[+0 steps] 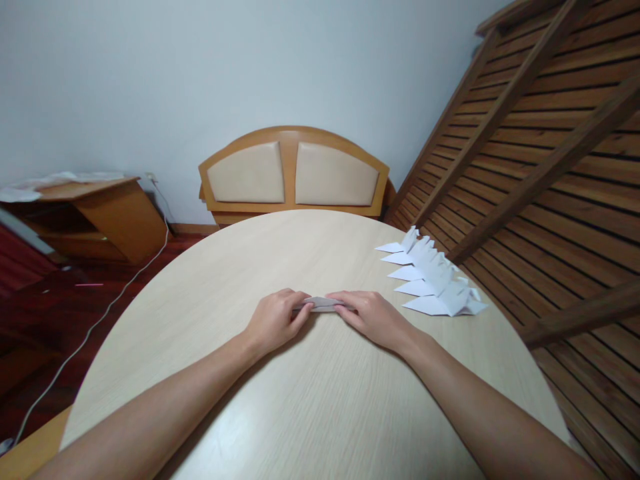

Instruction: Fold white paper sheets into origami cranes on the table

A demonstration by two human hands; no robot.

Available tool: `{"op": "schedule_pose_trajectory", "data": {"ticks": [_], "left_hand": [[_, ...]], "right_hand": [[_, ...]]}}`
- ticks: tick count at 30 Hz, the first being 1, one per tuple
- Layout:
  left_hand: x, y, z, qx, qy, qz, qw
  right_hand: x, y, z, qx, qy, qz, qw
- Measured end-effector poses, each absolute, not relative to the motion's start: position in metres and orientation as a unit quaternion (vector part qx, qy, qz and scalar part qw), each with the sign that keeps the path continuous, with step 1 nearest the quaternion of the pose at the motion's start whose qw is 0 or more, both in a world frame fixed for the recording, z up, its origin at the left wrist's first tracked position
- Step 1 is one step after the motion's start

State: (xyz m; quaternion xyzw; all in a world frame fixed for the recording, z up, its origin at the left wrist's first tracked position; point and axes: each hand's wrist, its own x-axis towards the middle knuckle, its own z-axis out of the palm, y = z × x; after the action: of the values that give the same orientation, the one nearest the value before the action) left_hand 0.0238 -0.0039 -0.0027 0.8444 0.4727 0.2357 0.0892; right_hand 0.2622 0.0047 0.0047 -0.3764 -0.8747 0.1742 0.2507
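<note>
A narrow folded piece of white paper [323,305] is held level between my two hands, over the middle of the round light-wood table [300,247]. My left hand [281,320] pinches its left end between thumb and fingers. The right end is pinched the same way by my right hand [373,316]. Both ends of the paper are partly hidden by the fingers. Several folded white paper figures [433,280] with pointed ends stand in a row on the right side of the table.
Beyond the table stands a padded wooden headboard [290,170] against the wall. Slatted wooden panels [545,147] lean along the right. At the left are a wooden desk [115,220] and a white cable [107,308] on the red floor.
</note>
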Motion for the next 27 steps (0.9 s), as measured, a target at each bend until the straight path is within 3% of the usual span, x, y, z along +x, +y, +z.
{"op": "schedule_pose_trajectory", "data": {"ticks": [14, 19, 22, 27], "left_hand": [[0.025, -0.002, -0.005, 0.824, 0.515, 0.226, 0.066], [0.022, 0.002, -0.007, 0.848, 0.422, 0.321, 0.013], [0.022, 0.001, -0.007, 0.881, 0.362, 0.304, -0.005], [0.026, -0.001, -0.013, 0.92, 0.303, 0.241, 0.064]], "right_hand": [[0.252, -0.002, 0.006, -0.441, -0.814, 0.268, 0.267], [0.252, 0.001, 0.001, -0.48, -0.798, 0.239, 0.273], [0.255, 0.005, -0.002, -0.497, -0.79, 0.23, 0.274], [0.257, 0.007, -0.002, -0.528, -0.79, 0.203, 0.235]]}}
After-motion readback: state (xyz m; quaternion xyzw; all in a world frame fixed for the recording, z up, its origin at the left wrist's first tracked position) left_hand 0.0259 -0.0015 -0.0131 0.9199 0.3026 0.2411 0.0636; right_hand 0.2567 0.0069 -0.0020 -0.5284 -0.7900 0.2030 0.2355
